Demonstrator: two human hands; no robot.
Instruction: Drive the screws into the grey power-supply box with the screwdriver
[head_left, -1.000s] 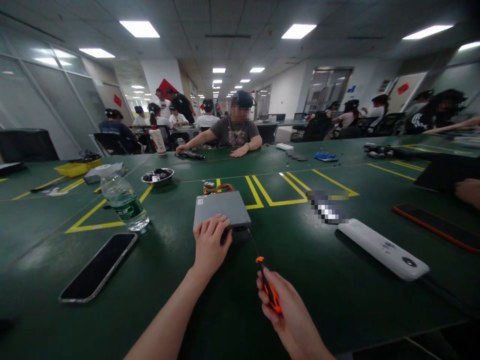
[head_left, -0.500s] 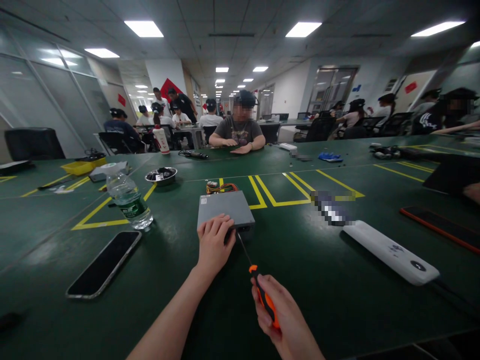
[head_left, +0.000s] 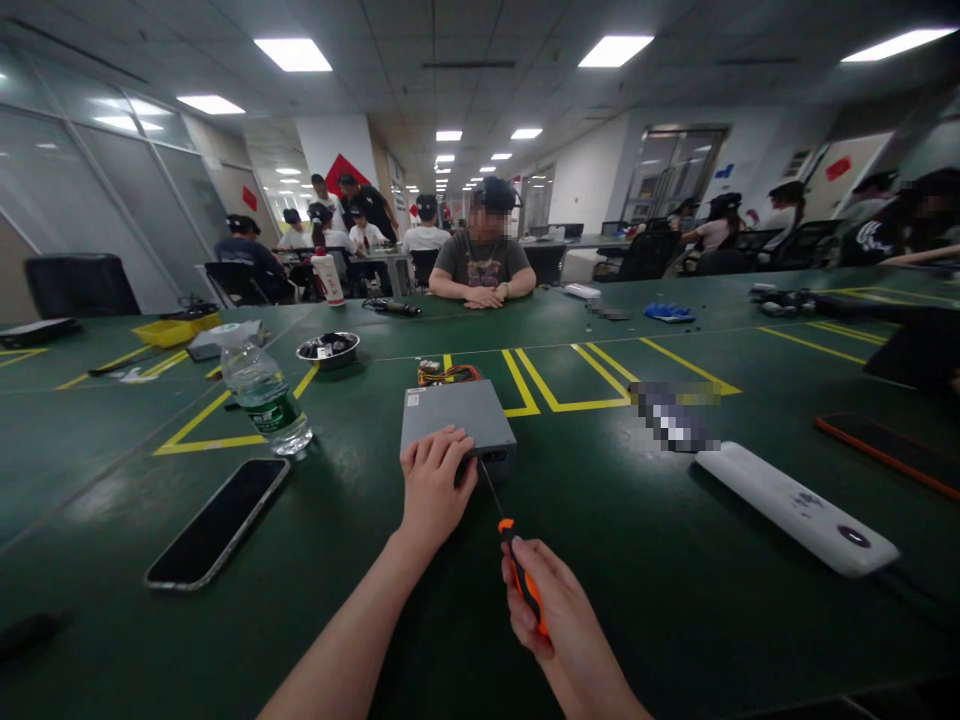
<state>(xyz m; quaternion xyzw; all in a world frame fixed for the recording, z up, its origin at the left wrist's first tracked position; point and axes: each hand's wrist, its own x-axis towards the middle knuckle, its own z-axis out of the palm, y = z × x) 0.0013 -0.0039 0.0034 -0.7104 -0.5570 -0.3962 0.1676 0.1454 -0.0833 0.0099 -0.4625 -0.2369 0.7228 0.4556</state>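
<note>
A grey computer power supply [head_left: 459, 412] lies on the green table, its bundle of coloured wires [head_left: 450, 374] at the far side. My left hand [head_left: 439, 480] grips its near edge, fingers over the top and thumb at the front face. In my right hand [head_left: 546, 598] is a screwdriver [head_left: 525, 580] with an orange and black handle, the fingers closed round it. Its thin shaft slants up to the near face of the power supply, by my left thumb. Whether the tip sits in a screw I cannot tell.
On the left are a phone [head_left: 217, 525], a water bottle [head_left: 266, 400] and a metal bowl [head_left: 328, 348]. A long white device [head_left: 795, 508] lies to the right, near an orange-edged dark object [head_left: 892, 455]. Across the table sits a person [head_left: 484, 255].
The view has shifted slightly. Both of my hands keep their hold, with the screwdriver still against the near face. The person opposite has brought their hands together on the table.
</note>
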